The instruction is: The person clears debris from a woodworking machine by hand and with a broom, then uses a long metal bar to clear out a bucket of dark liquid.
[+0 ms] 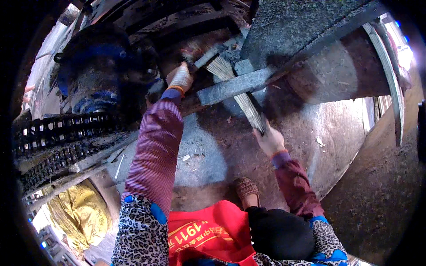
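Observation:
My right hand (270, 140) grips the near end of a bundle of thin pale wooden strips (249, 110). The bundle slants up and away to the left and passes under a grey metal bar (242, 85). Beyond the bar, its far end (218, 67) shows again beside dark machine parts. My left hand (181, 78), wrapped in white around the palm, is closed at the left end of a short grey bar (207, 57) close to that far end. Its fingers are mostly hidden and blurred, so what it holds cannot be made out.
On the left stand a dark motor-like machine (100, 66) and a heavy chain (66, 128). A rough grey metal plate (297, 31) hangs over the worn work surface (208, 150). A long plank (388, 80) leans at right. A yellow sack (82, 215) lies lower left.

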A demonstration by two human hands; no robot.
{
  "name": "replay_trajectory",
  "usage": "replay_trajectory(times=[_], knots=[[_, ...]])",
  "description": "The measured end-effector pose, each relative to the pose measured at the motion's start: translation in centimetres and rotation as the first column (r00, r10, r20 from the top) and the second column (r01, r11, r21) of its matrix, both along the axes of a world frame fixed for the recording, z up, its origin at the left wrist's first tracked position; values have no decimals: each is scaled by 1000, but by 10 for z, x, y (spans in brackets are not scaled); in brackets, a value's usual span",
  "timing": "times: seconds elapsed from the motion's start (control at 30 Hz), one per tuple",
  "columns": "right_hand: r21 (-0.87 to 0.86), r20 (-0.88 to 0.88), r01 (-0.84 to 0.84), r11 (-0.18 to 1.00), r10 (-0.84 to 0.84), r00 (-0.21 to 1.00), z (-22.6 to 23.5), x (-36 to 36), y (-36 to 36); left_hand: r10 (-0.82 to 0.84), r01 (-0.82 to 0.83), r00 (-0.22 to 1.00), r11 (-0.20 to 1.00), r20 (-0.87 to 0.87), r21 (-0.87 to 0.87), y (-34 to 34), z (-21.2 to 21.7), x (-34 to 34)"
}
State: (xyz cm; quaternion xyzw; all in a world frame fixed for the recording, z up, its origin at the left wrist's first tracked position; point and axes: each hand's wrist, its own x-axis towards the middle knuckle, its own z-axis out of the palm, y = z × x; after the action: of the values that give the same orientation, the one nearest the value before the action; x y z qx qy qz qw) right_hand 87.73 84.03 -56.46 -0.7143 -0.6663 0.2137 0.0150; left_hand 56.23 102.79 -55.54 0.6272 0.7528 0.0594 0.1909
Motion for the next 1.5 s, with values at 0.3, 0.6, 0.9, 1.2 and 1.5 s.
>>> replay_trajectory(times=[0.3,0.6,0.9,1.2,1.5], knots=[[-84,-186,-66,994,49,981,41,25,-173,57,-57,998,997,-5,61,21,-42,-25],[147,26,-106,983,103,994,15,-1,26,-55,56,995,998,78,-3,7,-18,-1],[-122,-120,-103,987,89,989,52,14,-116,-66,70,996,996,62,-58,-11,15,8],[49,-81,-158,986,162,983,12,-29,-40,-52,50,997,998,61,35,-13,5,-4],[-27,45,-580,814,580,813,-13,-76,48,-128,127,979,992,159,17,-4,-9,-7]])
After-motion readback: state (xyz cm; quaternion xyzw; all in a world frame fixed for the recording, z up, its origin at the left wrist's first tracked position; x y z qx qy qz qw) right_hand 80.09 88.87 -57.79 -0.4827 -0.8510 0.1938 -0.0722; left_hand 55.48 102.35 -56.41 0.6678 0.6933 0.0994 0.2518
